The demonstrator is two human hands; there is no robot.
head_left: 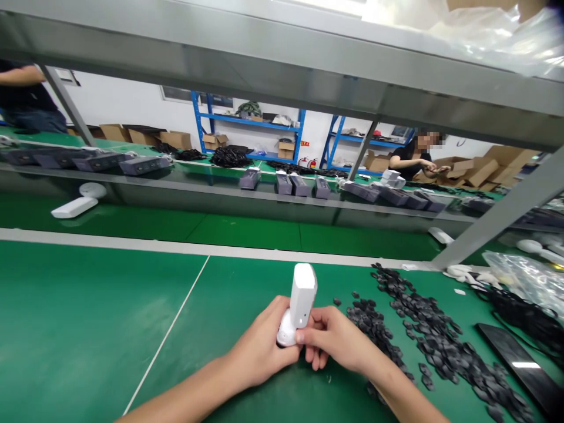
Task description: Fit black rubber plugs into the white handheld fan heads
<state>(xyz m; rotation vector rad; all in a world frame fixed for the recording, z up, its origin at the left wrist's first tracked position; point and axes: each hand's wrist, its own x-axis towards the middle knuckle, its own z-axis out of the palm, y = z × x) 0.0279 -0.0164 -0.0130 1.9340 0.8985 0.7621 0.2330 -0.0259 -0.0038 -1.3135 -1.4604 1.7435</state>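
A white device (pixel 303 294) with a long block-shaped body and a rounded base stands upright between my hands, over the green worktable (pixel 110 305). My left hand (pixel 268 341) is closed around the rounded base from the left. On the other side, my right hand (pixel 328 338) has its thumb against the lower part of the device, with its fingers curled in. Whether a small piece is also between those fingers is hidden. Many small black pieces (pixel 440 329) lie loose on the table to the right of my right hand.
A black flat panel (pixel 520 364) and black cords (pixel 520 311) lie at the right. Beyond the table edge runs a green conveyor (pixel 247 229) carrying another white device (pixel 74 207). Grey boxes (pixel 145 164) line the ledge behind it. A slanted metal post (pixel 493 217) stands right; a co-worker (pixel 414 158) is across.
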